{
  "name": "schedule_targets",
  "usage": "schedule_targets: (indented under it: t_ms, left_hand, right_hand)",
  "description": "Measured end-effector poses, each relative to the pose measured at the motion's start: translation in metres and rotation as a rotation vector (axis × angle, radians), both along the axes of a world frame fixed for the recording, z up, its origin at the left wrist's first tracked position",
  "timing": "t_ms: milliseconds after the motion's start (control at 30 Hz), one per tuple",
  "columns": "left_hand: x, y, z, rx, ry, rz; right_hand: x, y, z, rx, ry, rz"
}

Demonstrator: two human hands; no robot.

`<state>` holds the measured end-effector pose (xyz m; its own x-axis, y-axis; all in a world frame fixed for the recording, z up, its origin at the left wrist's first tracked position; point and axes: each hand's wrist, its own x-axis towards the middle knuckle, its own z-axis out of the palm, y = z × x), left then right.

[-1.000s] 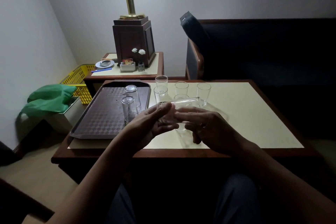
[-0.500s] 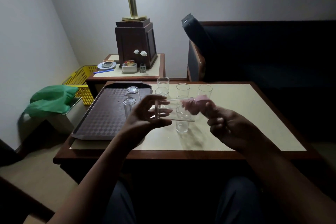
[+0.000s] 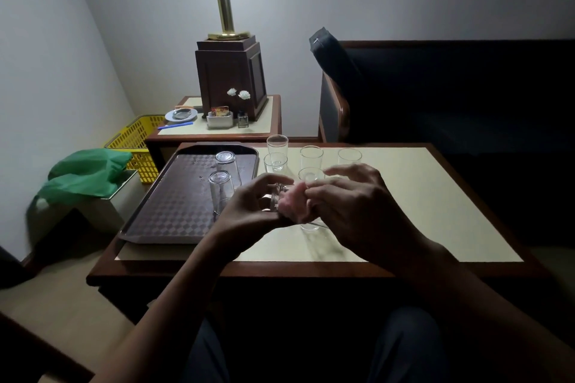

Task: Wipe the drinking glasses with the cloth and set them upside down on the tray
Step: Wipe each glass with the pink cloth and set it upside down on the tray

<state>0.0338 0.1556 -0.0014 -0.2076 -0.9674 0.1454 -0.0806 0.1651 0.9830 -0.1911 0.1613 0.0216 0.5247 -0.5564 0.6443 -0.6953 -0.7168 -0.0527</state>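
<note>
My left hand [image 3: 249, 211] grips a clear drinking glass [image 3: 275, 200] lying sideways above the table's front. A pink cloth [image 3: 294, 204] is stuffed into that glass, and my right hand [image 3: 351, 208] holds the cloth with fingers partly spread. On the brown tray [image 3: 174, 214] at the left stand two glasses upside down, one further back [image 3: 226, 165] and one nearer [image 3: 221, 190]. Several upright glasses stand on the table behind my hands, among them one at the back [image 3: 277, 146] and one at the right [image 3: 349, 157]. Another upright glass [image 3: 309, 225] is mostly hidden under my right hand.
The cream-topped wooden table [image 3: 435, 211] has a dark sofa [image 3: 451, 96] behind it. A side table [image 3: 217, 130] carries a lamp base, a dish and small items. At the left are a yellow basket [image 3: 137, 146] and a green bag [image 3: 84, 174].
The pink cloth, outside the glass's mouth half a second ago, is now pushed inside it. My right hand has moved left against the glass; my left hand has kept hold of it.
</note>
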Motion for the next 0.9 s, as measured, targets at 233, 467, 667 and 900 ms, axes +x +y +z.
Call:
schedule_targets:
  t_ms: [233,467,667,900]
  left_hand:
    - [-0.001,0.008,0.0,-0.02,0.044,-0.094]
    - [-0.01,-0.004,0.008,0.225,0.311,0.192]
    - [-0.003,0.012,0.021,0.042,0.1,-0.006]
    - [-0.013,0.017,0.016,-0.004,0.343,-0.125]
  right_hand:
    - [-0.008,-0.007,0.021,0.538,-0.144,-0.033]
    - [0.019,0.013,-0.015,0.097,0.043,-0.068]
    - [0.004,-0.009,0.015,0.52,-0.251,-0.041]
    - [-0.024,-0.032,0.015,1.579,-1.144,0.201]
